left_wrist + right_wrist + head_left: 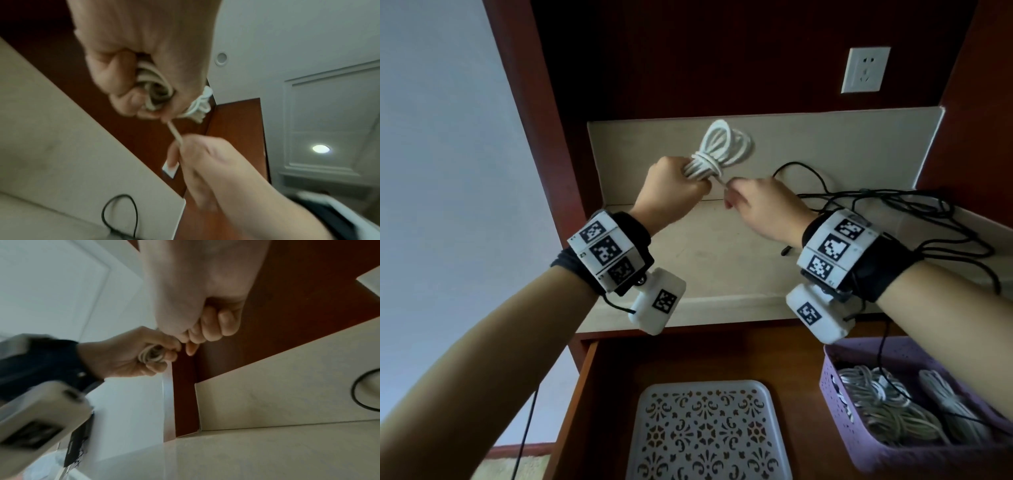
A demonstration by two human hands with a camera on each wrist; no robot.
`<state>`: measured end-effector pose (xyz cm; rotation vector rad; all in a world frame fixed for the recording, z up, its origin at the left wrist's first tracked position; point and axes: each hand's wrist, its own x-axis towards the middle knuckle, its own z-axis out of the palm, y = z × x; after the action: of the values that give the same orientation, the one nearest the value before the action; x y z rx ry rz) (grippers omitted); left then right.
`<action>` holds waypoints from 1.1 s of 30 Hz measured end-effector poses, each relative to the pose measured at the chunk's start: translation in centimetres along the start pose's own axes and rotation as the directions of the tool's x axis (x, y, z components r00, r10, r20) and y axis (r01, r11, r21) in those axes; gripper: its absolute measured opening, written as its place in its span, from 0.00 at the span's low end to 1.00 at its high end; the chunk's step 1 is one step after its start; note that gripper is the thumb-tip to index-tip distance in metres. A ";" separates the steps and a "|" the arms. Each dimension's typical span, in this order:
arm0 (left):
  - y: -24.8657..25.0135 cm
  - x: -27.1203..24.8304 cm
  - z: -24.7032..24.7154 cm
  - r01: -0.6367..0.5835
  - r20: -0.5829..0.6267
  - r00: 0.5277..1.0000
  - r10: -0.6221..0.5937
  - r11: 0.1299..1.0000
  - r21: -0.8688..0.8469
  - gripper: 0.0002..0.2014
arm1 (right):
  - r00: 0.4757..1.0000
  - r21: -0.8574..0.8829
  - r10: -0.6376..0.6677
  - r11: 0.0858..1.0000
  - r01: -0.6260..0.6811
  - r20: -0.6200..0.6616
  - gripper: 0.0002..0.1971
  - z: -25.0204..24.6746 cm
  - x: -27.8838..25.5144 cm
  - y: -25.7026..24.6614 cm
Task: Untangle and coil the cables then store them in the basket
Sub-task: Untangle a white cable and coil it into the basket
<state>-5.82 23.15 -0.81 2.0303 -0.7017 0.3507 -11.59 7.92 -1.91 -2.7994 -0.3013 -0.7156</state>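
Observation:
A coiled white cable (722, 145) is held up over the beige counter (722, 250). My left hand (674, 185) grips the bundle's wrapped waist in a fist; the loops (152, 91) show inside the curled fingers. My right hand (753, 202) pinches the cable's loose end (174, 133) just right of the fist, with its fingers (213, 327) curled. A tangled black cable (887, 209) lies on the counter to the right. The purple basket (839, 394) at lower right holds coiled white cables (876, 401).
A white perforated tray (705, 431) lies in the open wooden drawer (585, 377) below the counter. A wall socket (864, 70) sits on the dark wood back panel. A thin black cord (881, 353) hangs over the basket.

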 end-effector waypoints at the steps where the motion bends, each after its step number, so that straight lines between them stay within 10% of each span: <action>1: -0.1 0.4 -0.3 0.072 0.023 0.997 -0.072 0.997 -0.002 0.12 | 0.999 -0.129 0.007 0.992 -0.001 0.044 0.12 -0.2 -0.3 -0.6; 5: -0.3 1.1 -0.9 0.133 0.061 0.987 -0.151 0.964 0.228 0.09 | 0.975 -0.611 -0.116 0.764 0.210 0.190 0.10 -0.5 -0.5 -2.5; 10: 0.0 0.5 0.1 0.084 0.081 0.986 -0.145 0.854 0.514 0.06 | 0.819 -0.726 -0.515 0.457 0.513 0.253 0.18 -1.6 0.3 -2.7; 14: 0.5 0.0 0.7 0.005 0.213 0.953 -0.215 0.715 0.699 0.12 | 0.734 -0.779 -0.593 0.268 0.567 0.331 0.13 -2.8 1.0 -1.7; 19: 0.3 -0.6 1.0 -0.328 0.498 0.854 -0.149 0.590 0.738 0.03 | 0.788 -0.511 -0.568 0.618 0.598 0.237 0.07 -3.9 0.8 -2.0; 23: 0.6 -1.5 1.4 -0.496 0.611 0.791 -0.039 0.543 0.677 0.03 | 0.945 -0.064 -0.232 0.965 0.253 0.232 0.03 -4.3 1.1 -1.0; 28: 0.1 -1.0 0.3 -0.517 0.506 0.790 0.346 0.820 0.246 0.12 | 0.974 0.588 -0.139 0.808 0.009 0.177 0.08 -4.4 0.9 0.9; 33: 1.0 -1.2 0.8 -0.157 0.400 0.860 0.318 0.910 -0.384 0.05 | 0.991 0.756 0.104 0.642 -0.128 0.079 0.02 -2.6 1.3 0.6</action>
<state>-7.38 22.45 -1.17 1.6993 -1.2281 -0.1178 -11.49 6.84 0.87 -1.9836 -0.3263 -0.3770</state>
